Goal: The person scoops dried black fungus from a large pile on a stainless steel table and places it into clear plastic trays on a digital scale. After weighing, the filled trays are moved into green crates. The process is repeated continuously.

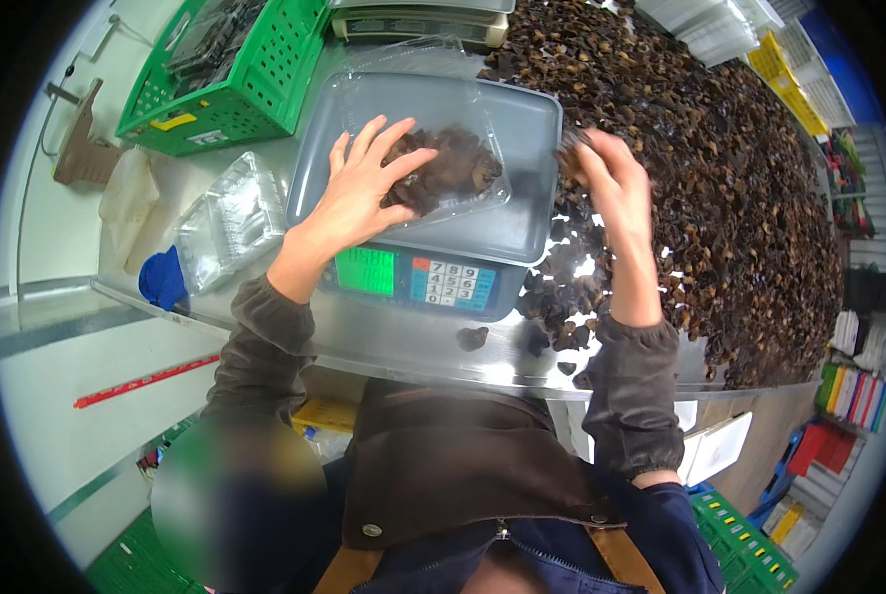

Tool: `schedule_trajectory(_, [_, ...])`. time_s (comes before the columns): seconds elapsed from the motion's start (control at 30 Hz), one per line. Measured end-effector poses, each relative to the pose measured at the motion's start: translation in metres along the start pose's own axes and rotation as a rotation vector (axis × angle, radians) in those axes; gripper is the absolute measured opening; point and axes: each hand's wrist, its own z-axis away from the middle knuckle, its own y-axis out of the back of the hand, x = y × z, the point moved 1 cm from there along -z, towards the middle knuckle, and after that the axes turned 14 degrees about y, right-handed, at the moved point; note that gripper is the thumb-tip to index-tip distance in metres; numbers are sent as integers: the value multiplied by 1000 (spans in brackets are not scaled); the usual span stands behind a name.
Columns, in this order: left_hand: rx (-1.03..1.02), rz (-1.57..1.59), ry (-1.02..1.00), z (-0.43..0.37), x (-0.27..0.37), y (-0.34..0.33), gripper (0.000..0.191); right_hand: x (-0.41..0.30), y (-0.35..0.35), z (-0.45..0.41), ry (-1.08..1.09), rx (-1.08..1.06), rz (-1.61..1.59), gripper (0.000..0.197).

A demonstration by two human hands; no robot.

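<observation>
A digital scale (443, 278) with a grey tray (521, 215) and a green-lit display stands before me. A clear plastic clamshell box (498, 182), its lid raised towards the back, sits on the tray with a heap of dark brown wood ear mushrooms (457, 167) in it. My left hand (368, 178) lies with spread fingers over the left side of the box, its fingertips touching the heap. At the tray's right edge, my right hand (613, 174), slightly blurred, pinches a few mushroom pieces (573, 148).
Loose mushrooms (710, 185) cover the steel table's (413, 345) right side. To the left are empty clamshell boxes (231, 219), a blue cloth-like item (162, 278), a tape dispenser (86, 145) and a green crate (264, 89). Behind the scale sits another scale (420, 28); plastic trays (703, 30) are stacked far right.
</observation>
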Motion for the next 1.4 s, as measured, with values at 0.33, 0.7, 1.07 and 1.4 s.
schedule_trajectory(0.33, [133,436,35,21,-11,16,89,-30,-86,-25,291,-45,84,55])
schedule_trajectory(0.7, [-121,1125,855,80,-2,1,53,1,-121,-77,-203,-49,-515,56])
schedule_trajectory(1.07, [-84,1572,797,73,-16,-12,19,-19,-50,15,-39,-435,-7,28])
schedule_trajectory(1.4, [13,1583,827,68,-31,-24,9,-31,-76,43,-429,-289,-550,21])
